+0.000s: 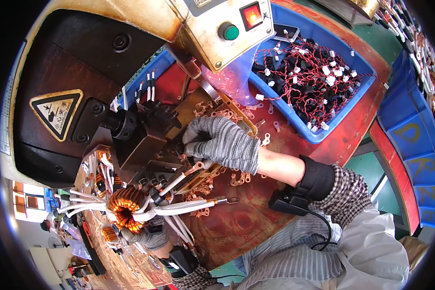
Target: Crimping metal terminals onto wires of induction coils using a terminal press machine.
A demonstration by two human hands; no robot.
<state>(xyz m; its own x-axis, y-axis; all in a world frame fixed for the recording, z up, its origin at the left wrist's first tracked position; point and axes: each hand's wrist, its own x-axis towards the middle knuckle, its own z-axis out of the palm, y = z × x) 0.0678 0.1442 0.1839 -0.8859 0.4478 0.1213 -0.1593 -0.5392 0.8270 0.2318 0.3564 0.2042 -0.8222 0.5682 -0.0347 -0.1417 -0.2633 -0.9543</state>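
Note:
My right hand (222,142), in a grey striped knit glove, is at the dark metal tooling (142,145) of a press. Its fingers are curled in a pinch, and what lies between them is hidden. Lower left, my left hand (152,236), also gloved, is closed beneath a copper-wound ring coil (125,197), its fingers partly covered by the coil. Thick white-sleeved leads run from the coil. One lead (176,184) slants up toward the tooling with a copper ring terminal (196,167) at its end. Another lead (183,208) points right and ends in a metal lug (232,200).
The press body (48,43) looms at left, its control box (222,29) above. Loose copper terminals (239,179) lie around a tray on the red table (256,212). A blue bin (319,137) holds red-and-black wires with white connectors. More coils (110,234) lie lower left.

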